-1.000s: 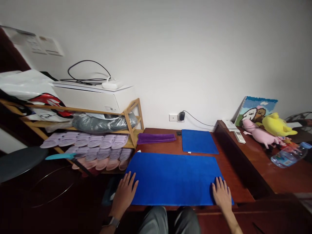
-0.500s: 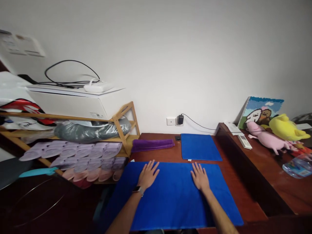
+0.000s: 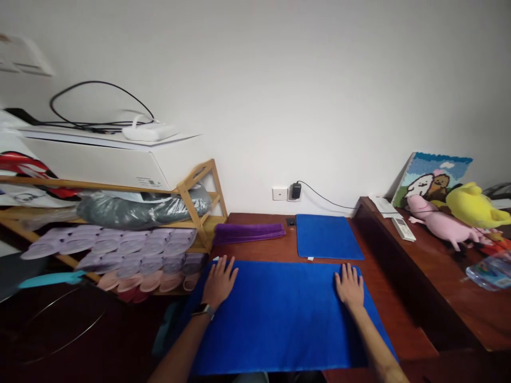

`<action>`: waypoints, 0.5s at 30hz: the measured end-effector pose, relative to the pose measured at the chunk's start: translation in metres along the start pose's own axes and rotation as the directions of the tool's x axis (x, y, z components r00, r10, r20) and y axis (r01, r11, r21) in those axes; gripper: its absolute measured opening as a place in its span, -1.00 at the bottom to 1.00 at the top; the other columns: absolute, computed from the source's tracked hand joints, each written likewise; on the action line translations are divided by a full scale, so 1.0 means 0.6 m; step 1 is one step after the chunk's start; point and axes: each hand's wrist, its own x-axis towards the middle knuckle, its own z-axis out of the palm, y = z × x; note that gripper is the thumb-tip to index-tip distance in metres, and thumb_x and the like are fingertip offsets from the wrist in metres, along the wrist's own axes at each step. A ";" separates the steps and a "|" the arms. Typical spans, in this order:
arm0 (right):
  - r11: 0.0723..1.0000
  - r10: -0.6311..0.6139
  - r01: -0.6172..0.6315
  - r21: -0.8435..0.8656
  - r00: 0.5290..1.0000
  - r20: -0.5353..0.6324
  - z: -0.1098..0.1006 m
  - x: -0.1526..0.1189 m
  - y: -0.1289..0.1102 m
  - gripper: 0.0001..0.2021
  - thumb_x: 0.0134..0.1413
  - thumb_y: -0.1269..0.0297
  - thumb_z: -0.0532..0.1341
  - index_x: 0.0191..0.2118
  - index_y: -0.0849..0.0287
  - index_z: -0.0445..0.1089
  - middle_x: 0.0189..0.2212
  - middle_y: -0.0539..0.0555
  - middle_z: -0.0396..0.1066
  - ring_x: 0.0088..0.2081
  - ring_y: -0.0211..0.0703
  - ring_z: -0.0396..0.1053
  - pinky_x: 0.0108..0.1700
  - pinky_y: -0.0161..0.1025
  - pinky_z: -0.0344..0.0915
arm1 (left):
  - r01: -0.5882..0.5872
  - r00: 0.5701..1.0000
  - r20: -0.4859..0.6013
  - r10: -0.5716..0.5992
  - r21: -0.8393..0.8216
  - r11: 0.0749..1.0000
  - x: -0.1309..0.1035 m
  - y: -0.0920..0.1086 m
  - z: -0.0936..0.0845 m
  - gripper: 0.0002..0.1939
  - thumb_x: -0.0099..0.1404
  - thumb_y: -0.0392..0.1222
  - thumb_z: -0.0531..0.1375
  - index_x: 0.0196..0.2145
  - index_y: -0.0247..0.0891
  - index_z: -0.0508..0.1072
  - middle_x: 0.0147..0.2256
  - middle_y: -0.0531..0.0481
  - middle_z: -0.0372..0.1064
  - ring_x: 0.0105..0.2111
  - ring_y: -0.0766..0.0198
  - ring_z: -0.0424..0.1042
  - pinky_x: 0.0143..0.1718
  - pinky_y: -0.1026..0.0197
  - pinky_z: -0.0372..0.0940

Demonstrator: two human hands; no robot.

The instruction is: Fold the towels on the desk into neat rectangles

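Observation:
A large blue towel (image 3: pixel 283 314) lies spread flat on the reddish-brown wooden table (image 3: pixel 259 252). Flat on its far left corner rests my left hand (image 3: pixel 219 282), fingers spread, with a watch on the wrist. My right hand (image 3: pixel 350 285) lies palm down near the far right corner, its fingers slightly apart. Neither hand holds anything. Beyond the towel, a smaller folded blue towel (image 3: pixel 329 236) sits at the back right. A folded purple towel (image 3: pixel 249 233) lies at the back left, close to the wall.
A wooden rack (image 3: pixel 202 205) at the left holds lilac slippers (image 3: pixel 139 242), a plastic-wrapped bundle (image 3: pixel 136 208) and a white box (image 3: pixel 99 162). On the raised surface at the right are a remote (image 3: pixel 403 229), a pink plush (image 3: pixel 439 223), a yellow plush (image 3: pixel 475 205) and a plastic bottle (image 3: pixel 491 272).
My hands have slid apart over the large blue towel, the left one toward its left corner and the right one toward its right corner. The camera view has shifted slightly.

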 end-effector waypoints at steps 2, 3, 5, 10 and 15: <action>0.979 -0.197 0.200 0.037 0.977 -0.086 -0.003 -0.029 -0.074 -0.33 0.48 0.08 -0.21 0.54 0.27 -0.01 0.55 0.16 -0.13 0.56 0.09 -0.20 0.54 0.13 -0.29 | -0.148 0.989 -0.007 0.148 -0.058 0.987 0.000 0.082 0.005 -0.38 0.58 0.09 -0.14 0.42 -0.15 0.31 0.43 -0.21 0.23 0.45 -0.10 0.16 0.44 -0.26 0.10; 0.942 -0.322 0.330 0.069 0.941 -0.105 -0.002 -0.045 -0.116 -0.35 0.49 0.08 -0.21 0.54 0.23 0.00 0.55 0.13 -0.11 0.56 0.05 -0.20 0.55 0.10 -0.29 | -0.236 0.971 0.008 0.238 -0.099 0.967 -0.001 0.128 0.010 -0.41 0.59 0.09 -0.13 0.44 -0.06 0.27 0.45 -0.13 0.21 0.45 -0.03 0.16 0.44 -0.22 0.11; 0.845 -0.508 0.516 0.140 0.857 -0.089 0.004 -0.072 -0.190 -0.37 0.50 0.06 -0.19 0.54 0.15 0.02 0.53 0.09 -0.05 0.55 -0.01 -0.14 0.55 0.07 -0.22 | -0.319 0.943 0.047 0.330 -0.161 0.934 -0.001 0.210 0.022 -0.44 0.60 0.07 -0.11 0.45 0.02 0.23 0.47 -0.06 0.15 0.47 0.03 0.13 0.46 -0.18 0.09; 0.864 -0.481 0.472 0.177 0.877 0.009 0.018 -0.058 -0.177 -0.36 0.50 0.00 -0.19 0.55 0.11 -0.04 0.54 0.07 -0.06 0.56 -0.01 -0.16 0.54 0.11 -0.22 | -0.194 0.968 0.135 0.212 -0.139 0.971 0.005 0.205 0.035 -0.45 0.59 0.07 -0.08 0.44 0.02 0.26 0.47 -0.09 0.16 0.47 0.00 0.13 0.46 -0.22 0.07; 0.990 -0.111 0.105 0.091 0.991 0.069 0.022 0.028 0.053 -0.29 0.46 -0.04 -0.27 0.58 0.16 -0.18 0.57 0.04 -0.20 0.57 0.01 -0.25 0.55 0.11 -0.24 | -0.010 1.000 0.023 0.010 0.018 1.000 -0.011 -0.022 0.019 -0.38 0.56 0.12 -0.11 0.41 -0.12 0.32 0.42 -0.24 0.25 0.44 -0.19 0.16 0.40 -0.37 0.10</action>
